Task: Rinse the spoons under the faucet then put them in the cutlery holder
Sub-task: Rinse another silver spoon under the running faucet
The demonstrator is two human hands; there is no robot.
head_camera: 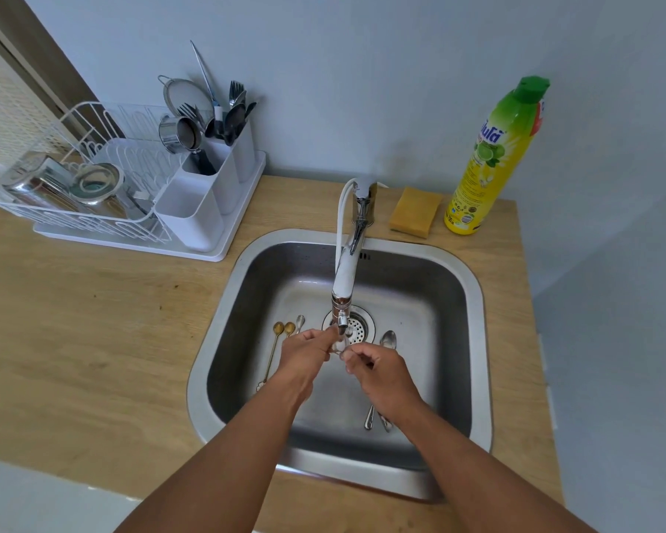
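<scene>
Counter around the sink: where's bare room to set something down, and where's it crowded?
Free: the wooden counter left of the sink, in front of the dish rack. A narrower strip runs along the sink's right rim. Crowded: behind the sink, where faucet, sponge and soap bottle line up; the basin floor holds spoons and both hands.
</scene>
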